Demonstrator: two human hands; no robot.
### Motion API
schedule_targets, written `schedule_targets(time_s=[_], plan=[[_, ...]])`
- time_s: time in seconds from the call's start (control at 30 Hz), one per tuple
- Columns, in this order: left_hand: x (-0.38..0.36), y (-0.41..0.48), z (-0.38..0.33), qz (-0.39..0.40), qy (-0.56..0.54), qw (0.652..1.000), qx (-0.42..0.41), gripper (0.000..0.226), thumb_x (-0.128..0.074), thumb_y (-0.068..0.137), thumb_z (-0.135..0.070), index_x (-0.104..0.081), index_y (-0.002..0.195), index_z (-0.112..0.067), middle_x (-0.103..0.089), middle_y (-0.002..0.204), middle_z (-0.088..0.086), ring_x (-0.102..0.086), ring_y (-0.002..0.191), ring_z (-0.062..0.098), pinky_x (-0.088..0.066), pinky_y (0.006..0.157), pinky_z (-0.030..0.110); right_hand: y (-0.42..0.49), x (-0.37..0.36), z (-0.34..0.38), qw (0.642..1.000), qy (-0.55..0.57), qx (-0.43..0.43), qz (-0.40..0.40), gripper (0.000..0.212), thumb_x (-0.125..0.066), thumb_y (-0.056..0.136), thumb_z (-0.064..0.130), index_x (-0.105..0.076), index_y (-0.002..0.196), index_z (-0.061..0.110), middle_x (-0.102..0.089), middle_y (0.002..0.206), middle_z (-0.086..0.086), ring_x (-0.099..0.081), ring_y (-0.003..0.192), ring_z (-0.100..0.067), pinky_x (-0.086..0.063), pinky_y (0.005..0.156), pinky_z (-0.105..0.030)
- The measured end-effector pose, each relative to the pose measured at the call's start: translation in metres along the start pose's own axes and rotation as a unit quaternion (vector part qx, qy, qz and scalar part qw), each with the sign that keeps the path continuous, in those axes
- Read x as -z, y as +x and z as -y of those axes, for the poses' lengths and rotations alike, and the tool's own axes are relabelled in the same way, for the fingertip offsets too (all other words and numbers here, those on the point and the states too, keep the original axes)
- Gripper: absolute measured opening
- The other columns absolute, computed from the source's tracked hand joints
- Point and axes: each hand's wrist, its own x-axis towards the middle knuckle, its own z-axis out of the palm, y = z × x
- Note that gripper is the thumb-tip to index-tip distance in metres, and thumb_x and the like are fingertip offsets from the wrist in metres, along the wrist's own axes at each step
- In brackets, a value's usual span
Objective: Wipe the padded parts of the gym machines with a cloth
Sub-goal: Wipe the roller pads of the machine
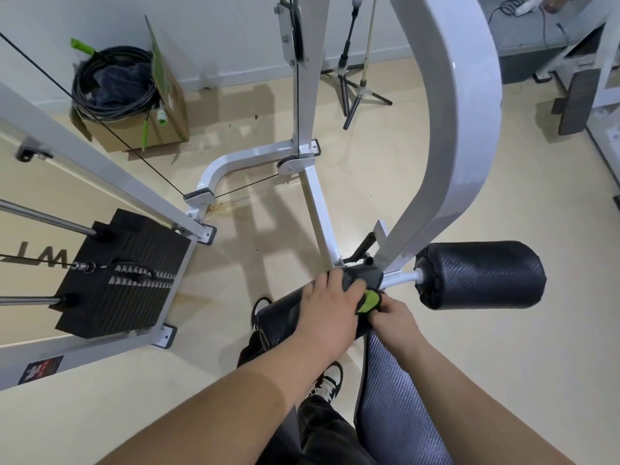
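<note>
Head camera is showing mid-wipe: left hand (pixel 327 310) is lying flat on the near pad (pixel 278 318), right hand (pixel 392 322) is pinching the cloth (pixel 370 301) in its grip at the pad's inner end; next, probably sweeping along it.

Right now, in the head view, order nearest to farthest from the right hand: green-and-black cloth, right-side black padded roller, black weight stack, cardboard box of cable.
1. Green-and-black cloth: held in the right hand.
2. Black padded roller: just right.
3. Black weight stack: far left.
4. Cardboard box: back left, by the wall.
</note>
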Motion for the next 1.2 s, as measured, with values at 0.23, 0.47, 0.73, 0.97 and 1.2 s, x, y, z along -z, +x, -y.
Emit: schedule_targets(time_s=[0.23,0.47,0.73,0.97,1.2], plan=[[0.001,-0.037,0.051,-0.001,-0.021,0.999,0.045,0.055,-0.060,0.086,-0.041,-0.044,0.137,-0.036,-0.043,0.124,0.006,-0.049,0.112,0.030,-0.049,0.091,0.042,0.000,0.003,-0.003,0.998,0.054,0.005,0.023,0.034,-0.060,0.099,0.002,-0.080,0.117,0.023,-0.080,0.108,0.004,-0.072,0.108,-0.016,-0.054,0.104,-0.034],[0.003,-0.047,0.079,-0.014,-0.099,0.964,0.248,0.045,-0.052,0.091,-0.037,-0.049,0.134,-0.025,-0.046,0.121,0.011,-0.054,0.110,0.037,-0.052,0.090,0.044,0.005,0.002,0.000,1.000,0.003,0.006,0.014,0.033,-0.061,0.101,0.008,-0.076,0.126,0.023,-0.077,0.115,-0.002,-0.069,0.115,-0.022,-0.048,0.113,-0.039],[-0.008,-0.040,0.006,-0.007,-0.002,1.000,0.023,0.056,-0.068,0.086,-0.036,-0.043,0.136,-0.029,-0.039,0.130,0.011,-0.046,0.113,0.034,-0.049,0.087,0.046,-0.004,0.008,-0.009,0.998,-0.046,-0.005,0.043,0.040,-0.048,0.103,0.000,-0.070,0.134,0.013,-0.071,0.125,-0.007,-0.060,0.110,-0.019,-0.041,0.094,-0.022],[-0.017,-0.096,0.021,0.059,0.072,0.995,-0.043,0.056,-0.065,0.088,-0.026,-0.041,0.138,-0.028,-0.037,0.135,0.008,-0.041,0.119,0.032,-0.040,0.096,0.044,-0.013,0.014,-0.012,0.990,-0.128,-0.024,0.052,0.047,-0.047,0.081,0.004,-0.074,0.112,0.026,-0.074,0.114,-0.002,-0.064,0.112,-0.026,-0.050,0.104,-0.039],[0.015,-0.008,0.023,0.014,-0.027,0.999,-0.018,0.063,-0.062,0.085,-0.026,-0.039,0.144,-0.033,-0.039,0.135,0.008,-0.045,0.117,0.033,-0.045,0.098,0.047,-0.012,0.002,0.014,0.998,-0.017,-0.048,0.034,0.048,-0.041,0.081,-0.012,-0.072,0.105,0.015,-0.073,0.100,-0.005,-0.064,0.097,-0.026,-0.051,0.084,-0.037]])
